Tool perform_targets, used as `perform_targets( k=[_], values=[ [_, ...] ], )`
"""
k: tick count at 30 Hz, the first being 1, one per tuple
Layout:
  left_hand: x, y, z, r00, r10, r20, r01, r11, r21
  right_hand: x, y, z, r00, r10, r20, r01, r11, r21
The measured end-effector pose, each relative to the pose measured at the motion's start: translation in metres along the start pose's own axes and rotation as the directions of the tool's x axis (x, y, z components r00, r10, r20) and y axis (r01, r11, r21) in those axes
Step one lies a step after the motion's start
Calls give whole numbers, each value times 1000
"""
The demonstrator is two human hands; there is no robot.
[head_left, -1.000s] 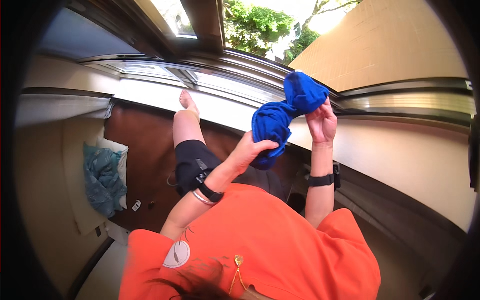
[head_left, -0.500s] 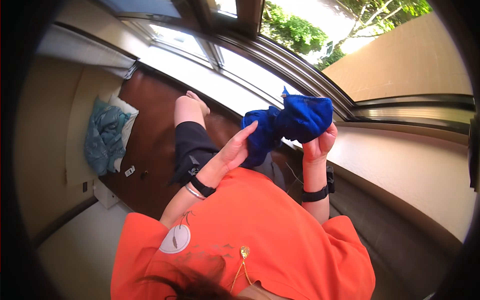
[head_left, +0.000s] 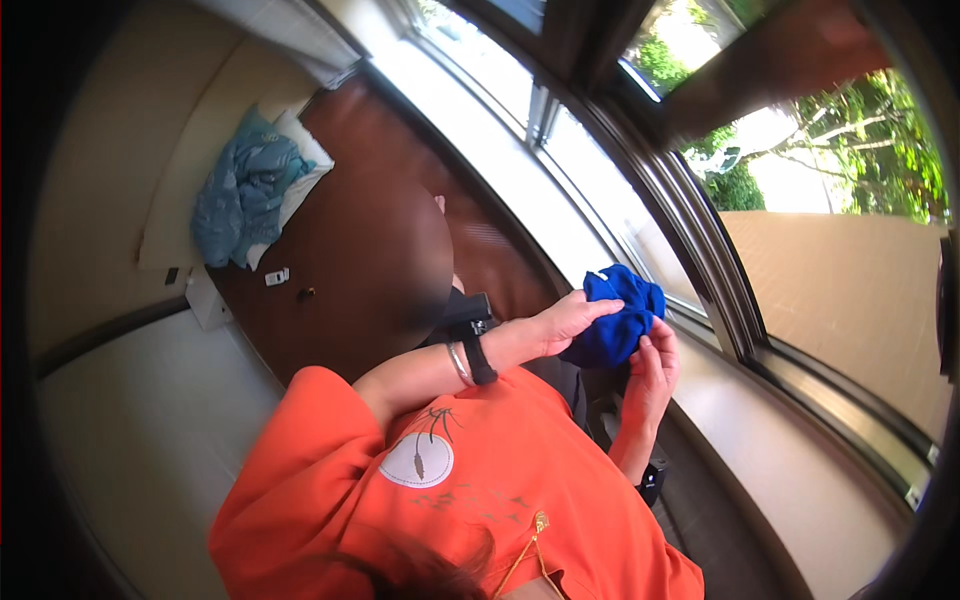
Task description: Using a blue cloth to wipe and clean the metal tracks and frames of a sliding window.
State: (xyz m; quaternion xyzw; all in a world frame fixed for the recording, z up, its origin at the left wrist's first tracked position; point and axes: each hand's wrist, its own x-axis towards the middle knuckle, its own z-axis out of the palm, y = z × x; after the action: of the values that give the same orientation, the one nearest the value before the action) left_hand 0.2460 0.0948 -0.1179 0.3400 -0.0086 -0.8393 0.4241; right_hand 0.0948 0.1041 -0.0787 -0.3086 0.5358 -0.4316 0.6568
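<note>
A soft, bright blue cloth item (head_left: 625,335) is bunched between my hands, beside the window ledge. Its exact kind cannot be told while it is gathered up. My left hand (head_left: 568,322) grips its left side, thumb lying on top of the fabric. On the right, my right hand (head_left: 654,368) pinches the lower right edge between thumb and fingers. A small pale spot, perhaps a tag, shows at the cloth's upper left edge. Folds hide some of my left fingers.
A long window (head_left: 690,215) and a pale sill (head_left: 740,440) run along my right. Teal and white bedding (head_left: 245,185) lies heaped on the brown floor (head_left: 350,230) at the far left. A small white object (head_left: 277,277) lies near it.
The blue cloth was spread wider, with two puffed parts and a gathered middle; now it is bunched smaller. My hands have come closer together. The whole view has turned.
</note>
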Motion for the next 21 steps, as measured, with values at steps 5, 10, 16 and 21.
perform_targets(
  k=[5,10,16,21],
  values=[
    [-26,59,-32,990,94,-107,-95,996,0,50,-10,59,986,-141,-91,86,892,-444],
    [-50,114,-71,966,203,-162,-208,978,-14,83,-11,127,997,-73,39,83,863,-499],
    [-83,199,-126,956,226,-187,-248,962,-109,132,-20,232,944,-307,117,311,721,-619],
    [-98,269,-174,908,345,-238,-375,922,-93,175,-55,314,524,-751,402,618,11,-786]
  ],
)
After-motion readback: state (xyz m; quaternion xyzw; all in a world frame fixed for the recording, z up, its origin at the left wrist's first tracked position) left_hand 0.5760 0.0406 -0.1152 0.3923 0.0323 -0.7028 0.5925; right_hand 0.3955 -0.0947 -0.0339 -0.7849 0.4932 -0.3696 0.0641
